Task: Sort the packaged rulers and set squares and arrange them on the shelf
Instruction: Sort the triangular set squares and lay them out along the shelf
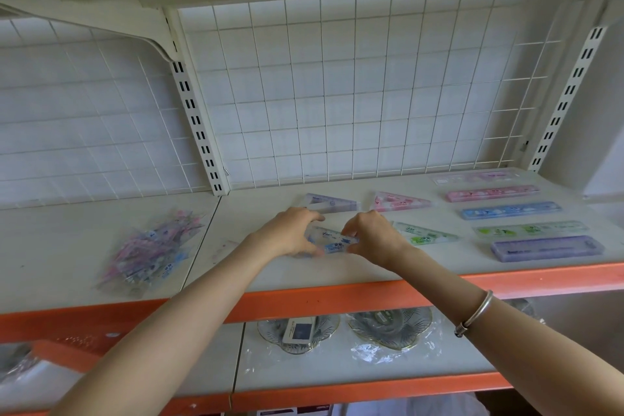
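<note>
Head view: rulers (511, 210) and set squares (401, 202) are arranged on the shelf (337, 275), a blue set square (334, 242) is pinched by left grip (290, 233) and right grip (369, 236), and a pile (148, 250) is not yet sorted.

One wide-angle view, worn on the person's head, faces the shelf (324, 275) head-on from near and looks slightly down onto its top. Its orange front edge crosses the lower frame, and the wire-grid back panel (337, 84) fills the upper half.
</note>
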`<state>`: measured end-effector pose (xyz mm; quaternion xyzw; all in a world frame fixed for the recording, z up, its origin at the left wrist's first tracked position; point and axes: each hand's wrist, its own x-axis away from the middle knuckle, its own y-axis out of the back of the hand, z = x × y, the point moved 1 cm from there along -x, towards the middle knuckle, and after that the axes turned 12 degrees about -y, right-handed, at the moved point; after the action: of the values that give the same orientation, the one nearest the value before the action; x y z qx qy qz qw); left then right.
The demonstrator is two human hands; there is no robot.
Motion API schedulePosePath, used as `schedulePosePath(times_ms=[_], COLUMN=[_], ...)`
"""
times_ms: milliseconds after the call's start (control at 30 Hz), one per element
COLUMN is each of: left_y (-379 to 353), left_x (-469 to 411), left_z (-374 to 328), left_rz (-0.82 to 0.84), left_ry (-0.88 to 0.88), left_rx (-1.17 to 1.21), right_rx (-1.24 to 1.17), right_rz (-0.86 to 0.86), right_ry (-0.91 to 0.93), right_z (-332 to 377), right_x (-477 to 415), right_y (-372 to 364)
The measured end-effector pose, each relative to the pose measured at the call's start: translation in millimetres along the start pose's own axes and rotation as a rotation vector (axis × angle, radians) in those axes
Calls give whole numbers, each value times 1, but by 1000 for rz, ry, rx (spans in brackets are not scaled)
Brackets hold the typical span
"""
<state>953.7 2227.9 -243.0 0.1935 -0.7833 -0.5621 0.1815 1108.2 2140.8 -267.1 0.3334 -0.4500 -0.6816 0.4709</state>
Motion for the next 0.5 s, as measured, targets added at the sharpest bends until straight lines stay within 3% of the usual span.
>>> schedulePosePath(times_ms=[500], left_y=[5], left_x=[8], left_z=[32], left_rz=[-129], left_ry=[114], left_rx=[-204], right_rx=[-39], right_rz=[59], right_ry=[-14], right_z=[-3], right_x=[-7], right_y=[3])
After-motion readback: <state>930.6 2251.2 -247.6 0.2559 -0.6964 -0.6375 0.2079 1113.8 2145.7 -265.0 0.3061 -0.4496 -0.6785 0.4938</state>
